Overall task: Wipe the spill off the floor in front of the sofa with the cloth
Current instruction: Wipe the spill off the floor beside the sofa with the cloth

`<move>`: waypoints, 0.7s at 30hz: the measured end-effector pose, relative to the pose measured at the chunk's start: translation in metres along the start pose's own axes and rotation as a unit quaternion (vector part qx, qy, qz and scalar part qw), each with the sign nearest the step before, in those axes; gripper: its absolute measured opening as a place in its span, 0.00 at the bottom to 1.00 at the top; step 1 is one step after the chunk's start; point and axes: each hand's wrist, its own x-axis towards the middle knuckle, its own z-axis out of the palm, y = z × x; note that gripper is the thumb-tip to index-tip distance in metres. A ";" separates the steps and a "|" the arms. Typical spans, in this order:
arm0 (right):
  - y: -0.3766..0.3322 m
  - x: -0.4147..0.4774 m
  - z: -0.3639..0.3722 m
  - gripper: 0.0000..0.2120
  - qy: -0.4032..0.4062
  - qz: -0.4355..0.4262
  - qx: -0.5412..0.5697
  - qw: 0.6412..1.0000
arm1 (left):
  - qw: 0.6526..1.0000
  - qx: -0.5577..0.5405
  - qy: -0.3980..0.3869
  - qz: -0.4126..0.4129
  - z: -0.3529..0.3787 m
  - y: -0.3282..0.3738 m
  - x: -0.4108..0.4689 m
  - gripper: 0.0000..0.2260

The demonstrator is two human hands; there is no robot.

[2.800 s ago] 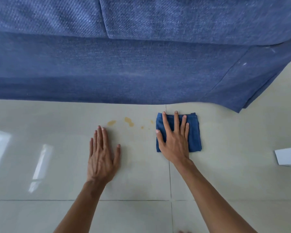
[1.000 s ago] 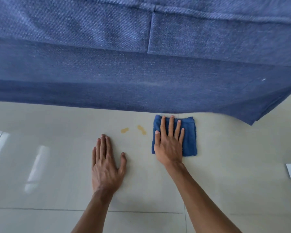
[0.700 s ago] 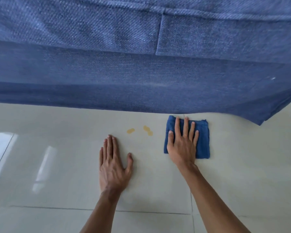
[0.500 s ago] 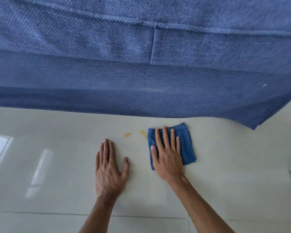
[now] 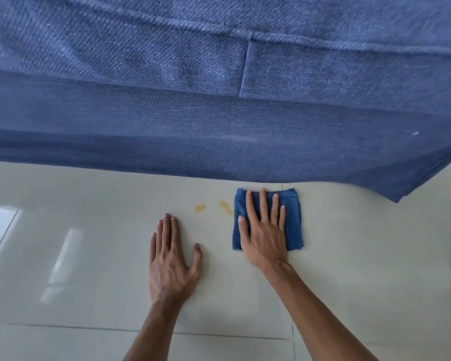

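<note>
The right hand point(image 5: 264, 238) is pressing flat, fingers spread, on the folded cloth point(image 5: 292, 220) at the sofa point(image 5: 219, 113) base. The left hand point(image 5: 171, 264) is lying open on the floor point(image 5: 89, 256). The spill point(image 5: 214, 207) is sitting at the cloth's nine o'clock; sweeping leftward with even pressure should catch both drops.
</note>
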 end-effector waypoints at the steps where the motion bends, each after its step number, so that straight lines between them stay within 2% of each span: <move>1: 0.008 -0.015 -0.001 0.29 -0.013 -0.060 -0.005 0.998 | 1.000 -0.005 -0.001 0.002 0.000 -0.001 0.000 0.36; 3: 0.032 -0.030 -0.011 0.28 -0.047 -0.142 -0.006 0.989 | 1.000 -0.011 -0.003 0.007 -0.001 -0.002 0.000 0.37; 5: 0.046 -0.016 -0.010 0.27 -0.037 -0.137 -0.009 0.990 | 1.000 -0.011 0.002 0.003 0.001 -0.003 0.002 0.36; 9: 0.001 0.035 0.003 0.29 -0.002 0.055 0.013 0.998 | 1.000 -0.005 0.002 0.004 0.002 -0.002 0.000 0.35; 10: -0.014 0.038 0.006 0.29 0.002 0.073 0.016 0.997 | 1.000 -0.005 0.006 0.003 0.002 -0.002 0.000 0.35; 11: -0.025 0.035 0.007 0.29 0.002 0.057 0.013 0.998 | 1.000 -0.006 0.009 0.001 0.003 -0.002 0.001 0.34; 14: -0.007 0.002 0.001 0.28 -0.011 -0.090 -0.002 0.996 | 1.000 -0.008 0.007 0.003 0.002 -0.003 0.001 0.33; 16: 0.021 -0.017 -0.003 0.27 -0.032 -0.123 -0.014 0.992 | 1.000 -0.011 -0.001 0.004 0.002 -0.003 0.001 0.32; 18: 0.032 -0.013 -0.003 0.27 -0.017 -0.057 -0.011 0.998 | 1.000 -0.017 -0.002 0.004 0.001 -0.004 0.000 0.31; 21: 0.001 0.021 0.003 0.28 0.007 0.068 0.008 0.998 | 0.999 -0.002 -0.011 0.041 -0.007 -0.016 0.004 0.30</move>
